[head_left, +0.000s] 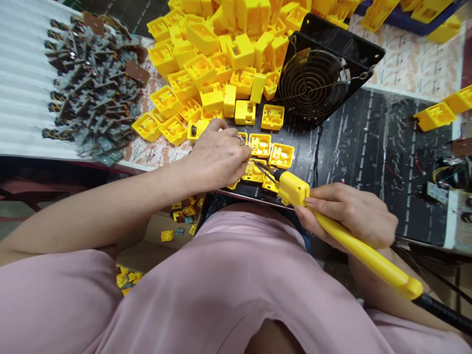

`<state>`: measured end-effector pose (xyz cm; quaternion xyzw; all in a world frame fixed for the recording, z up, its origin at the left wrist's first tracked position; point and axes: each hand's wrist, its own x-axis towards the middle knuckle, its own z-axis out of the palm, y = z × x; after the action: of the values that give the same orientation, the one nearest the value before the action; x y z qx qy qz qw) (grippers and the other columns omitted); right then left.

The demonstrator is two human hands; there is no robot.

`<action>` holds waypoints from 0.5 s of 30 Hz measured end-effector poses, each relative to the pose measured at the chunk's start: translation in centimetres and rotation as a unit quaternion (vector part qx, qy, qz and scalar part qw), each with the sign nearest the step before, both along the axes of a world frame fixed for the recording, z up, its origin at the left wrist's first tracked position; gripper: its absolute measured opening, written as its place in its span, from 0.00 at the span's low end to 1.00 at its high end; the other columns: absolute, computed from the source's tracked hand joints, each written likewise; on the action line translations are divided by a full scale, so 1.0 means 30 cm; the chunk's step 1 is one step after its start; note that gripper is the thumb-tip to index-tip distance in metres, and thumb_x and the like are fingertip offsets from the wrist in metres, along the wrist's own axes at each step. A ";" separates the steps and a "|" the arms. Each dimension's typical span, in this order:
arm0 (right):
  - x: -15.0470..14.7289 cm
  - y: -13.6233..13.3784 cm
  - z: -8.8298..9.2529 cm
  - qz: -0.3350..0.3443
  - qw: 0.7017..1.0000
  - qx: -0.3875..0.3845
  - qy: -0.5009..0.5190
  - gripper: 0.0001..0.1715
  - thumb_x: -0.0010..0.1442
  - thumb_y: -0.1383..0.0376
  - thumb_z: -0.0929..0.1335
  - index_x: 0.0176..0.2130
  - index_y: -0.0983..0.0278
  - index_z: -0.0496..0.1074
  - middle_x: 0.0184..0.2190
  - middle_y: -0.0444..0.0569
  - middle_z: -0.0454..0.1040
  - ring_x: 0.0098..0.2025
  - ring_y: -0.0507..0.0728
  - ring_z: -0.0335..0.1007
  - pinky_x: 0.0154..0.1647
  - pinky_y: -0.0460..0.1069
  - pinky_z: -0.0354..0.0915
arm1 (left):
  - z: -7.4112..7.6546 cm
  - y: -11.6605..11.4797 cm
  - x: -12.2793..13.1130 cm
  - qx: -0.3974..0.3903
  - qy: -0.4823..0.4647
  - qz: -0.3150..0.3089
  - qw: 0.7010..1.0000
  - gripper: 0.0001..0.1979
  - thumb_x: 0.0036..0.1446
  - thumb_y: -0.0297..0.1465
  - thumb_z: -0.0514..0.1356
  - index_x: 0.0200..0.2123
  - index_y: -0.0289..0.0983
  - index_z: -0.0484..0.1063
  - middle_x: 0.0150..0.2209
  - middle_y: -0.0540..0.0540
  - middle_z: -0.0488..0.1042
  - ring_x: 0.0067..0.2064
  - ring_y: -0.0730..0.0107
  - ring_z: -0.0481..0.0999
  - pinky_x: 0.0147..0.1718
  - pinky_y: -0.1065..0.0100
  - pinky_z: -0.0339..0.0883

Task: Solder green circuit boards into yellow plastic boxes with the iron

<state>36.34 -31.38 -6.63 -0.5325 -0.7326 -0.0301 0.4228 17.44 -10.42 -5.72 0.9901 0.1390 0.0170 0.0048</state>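
Black bench mat under heaped yellow housings, beside a fan.
Left hand fingers bunch on 1 housing; right hand clamps the soldering iron.

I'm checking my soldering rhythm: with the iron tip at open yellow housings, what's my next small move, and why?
Probably ease the tip of the yellow-handled soldering iron down into the open yellow plastic housing by the left hand. The right hand holds the tip over it, and the left fingers rest at that housing.
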 end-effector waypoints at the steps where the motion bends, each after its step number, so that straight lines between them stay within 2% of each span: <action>1: -0.002 0.002 0.003 -0.005 1.000 -0.001 -0.003 0.14 0.58 0.68 0.80 0.39 0.60 0.75 0.30 0.42 0.82 0.28 0.52 0.80 0.26 0.44 0.74 | 0.001 0.000 0.001 0.001 0.000 -0.002 1.000 0.14 0.62 0.32 0.54 0.26 0.40 0.76 0.23 0.45 0.72 0.37 0.56 0.77 0.50 0.48 0.71; 7: -0.003 -0.007 0.033 -0.012 1.000 -0.018 -0.012 0.09 0.63 0.69 0.77 0.38 0.61 0.75 0.30 0.43 0.82 0.29 0.51 0.80 0.27 0.43 0.73 | 0.008 -0.007 0.003 0.006 0.017 0.003 1.000 0.13 0.62 0.30 0.56 0.27 0.39 0.76 0.25 0.45 0.75 0.39 0.55 0.79 0.52 0.48 0.72; 10: 0.014 -0.020 0.041 -0.035 0.999 -0.015 0.008 0.07 0.64 0.69 0.76 0.38 0.60 0.75 0.29 0.43 0.81 0.30 0.52 0.81 0.28 0.43 0.74 | 0.010 -0.009 0.003 0.037 0.017 -0.009 0.999 0.14 0.63 0.30 0.55 0.27 0.40 0.76 0.25 0.46 0.74 0.39 0.56 0.79 0.50 0.49 0.72; 13: 0.025 -0.025 0.031 -0.030 0.999 0.019 0.014 0.09 0.62 0.70 0.77 0.40 0.60 0.75 0.28 0.42 0.80 0.28 0.52 0.80 0.27 0.43 0.74 | 0.010 -0.008 0.001 0.070 0.035 -0.017 0.997 0.15 0.65 0.30 0.53 0.28 0.40 0.76 0.25 0.45 0.74 0.38 0.56 0.79 0.48 0.50 0.73; 15: 0.028 -0.028 0.020 -0.033 0.999 0.030 0.020 0.14 0.60 0.70 0.79 0.44 0.60 0.77 0.30 0.43 0.82 0.29 0.52 0.81 0.28 0.43 0.76 | 0.010 -0.008 0.000 0.078 0.042 -0.020 0.996 0.15 0.65 0.31 0.53 0.28 0.40 0.76 0.25 0.45 0.74 0.39 0.56 0.79 0.48 0.50 0.73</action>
<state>37.18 -32.21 -6.02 -0.5444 -0.7046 -0.0556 0.4518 17.45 -10.65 -5.41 0.9899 0.1175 -0.0142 -0.0776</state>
